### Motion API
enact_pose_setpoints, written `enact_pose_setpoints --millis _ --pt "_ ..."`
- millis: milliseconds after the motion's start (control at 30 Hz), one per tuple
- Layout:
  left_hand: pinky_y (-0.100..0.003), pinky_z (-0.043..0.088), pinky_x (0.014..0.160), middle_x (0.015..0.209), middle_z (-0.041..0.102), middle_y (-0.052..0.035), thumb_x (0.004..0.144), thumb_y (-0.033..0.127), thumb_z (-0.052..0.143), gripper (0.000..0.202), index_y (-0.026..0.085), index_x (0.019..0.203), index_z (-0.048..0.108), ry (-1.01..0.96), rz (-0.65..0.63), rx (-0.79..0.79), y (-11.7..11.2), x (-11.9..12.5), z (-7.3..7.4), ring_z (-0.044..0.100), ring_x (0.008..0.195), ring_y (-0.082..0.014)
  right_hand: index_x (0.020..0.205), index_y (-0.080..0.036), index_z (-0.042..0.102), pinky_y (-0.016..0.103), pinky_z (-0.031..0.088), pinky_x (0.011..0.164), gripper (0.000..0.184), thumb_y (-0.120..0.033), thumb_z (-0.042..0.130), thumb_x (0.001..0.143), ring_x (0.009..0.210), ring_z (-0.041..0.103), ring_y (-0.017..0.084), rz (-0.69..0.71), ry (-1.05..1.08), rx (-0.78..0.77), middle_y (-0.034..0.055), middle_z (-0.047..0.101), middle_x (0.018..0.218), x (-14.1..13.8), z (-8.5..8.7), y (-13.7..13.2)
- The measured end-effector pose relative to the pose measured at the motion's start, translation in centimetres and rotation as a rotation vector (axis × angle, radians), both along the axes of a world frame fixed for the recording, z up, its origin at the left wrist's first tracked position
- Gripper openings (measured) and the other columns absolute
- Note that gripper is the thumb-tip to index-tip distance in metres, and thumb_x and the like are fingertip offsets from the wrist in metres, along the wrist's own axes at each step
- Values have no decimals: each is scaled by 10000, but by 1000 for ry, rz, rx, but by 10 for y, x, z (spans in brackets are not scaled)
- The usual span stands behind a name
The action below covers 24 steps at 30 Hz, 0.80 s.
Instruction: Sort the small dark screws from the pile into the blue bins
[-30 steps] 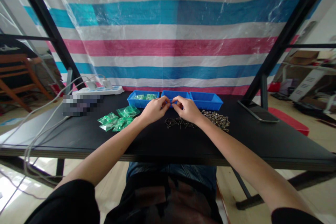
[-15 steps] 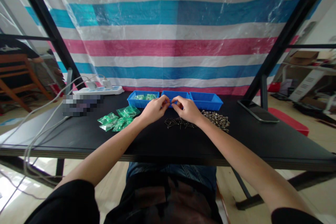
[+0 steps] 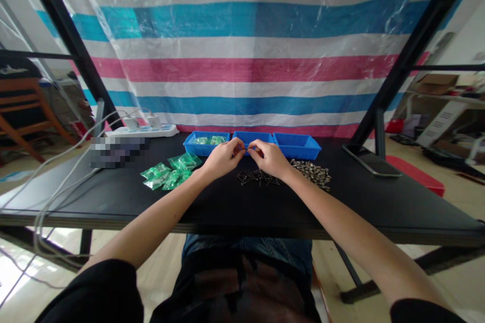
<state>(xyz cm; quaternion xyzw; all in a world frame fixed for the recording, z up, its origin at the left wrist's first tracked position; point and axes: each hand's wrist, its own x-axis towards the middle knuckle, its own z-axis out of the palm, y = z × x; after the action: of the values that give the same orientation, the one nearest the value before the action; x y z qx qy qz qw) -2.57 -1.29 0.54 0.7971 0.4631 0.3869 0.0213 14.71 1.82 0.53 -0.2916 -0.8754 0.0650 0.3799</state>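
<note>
My left hand and my right hand are raised close together in front of the middle blue bin. Fingertips on both sides are pinched toward each other; whatever they hold is too small to make out. Below them a loose pile of dark screws lies on the black table. Beside my right wrist is a heap of small metal parts. To the left of my left hand lie several green plastic packets. The left blue bin contains similar green packets.
A right-hand blue bin stands in the row at the back. A phone lies on the right. At the left are a white power strip, cables and a blurred-out object. Black frame posts flank the table.
My hands stay nearly in place, with only slight finger movement. At the far left, the person by the chair has shifted mostly out of sight.
</note>
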Motion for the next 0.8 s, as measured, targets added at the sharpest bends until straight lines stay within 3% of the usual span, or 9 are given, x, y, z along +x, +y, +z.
enact_pose_setpoints --millis 467,800 --pt "-239 397 595 688 588 -6 846 236 418 114 181 828 517 55 13 -15 1 -1 -1 548 616 -136 941 -170 566 222 330 568 143 -237 493 837 548 483 110 3 -8 -6 -31 504 579 0 1 -1" --pt "-240 406 599 691 586 3 788 223 497 71 183 845 513 26 2 -22 1 -1 -1 551 622 -131 886 -173 571 219 320 555 133 -267 484 850 549 490 112 -6 -2 8 -17 530 599 0 0 -1"
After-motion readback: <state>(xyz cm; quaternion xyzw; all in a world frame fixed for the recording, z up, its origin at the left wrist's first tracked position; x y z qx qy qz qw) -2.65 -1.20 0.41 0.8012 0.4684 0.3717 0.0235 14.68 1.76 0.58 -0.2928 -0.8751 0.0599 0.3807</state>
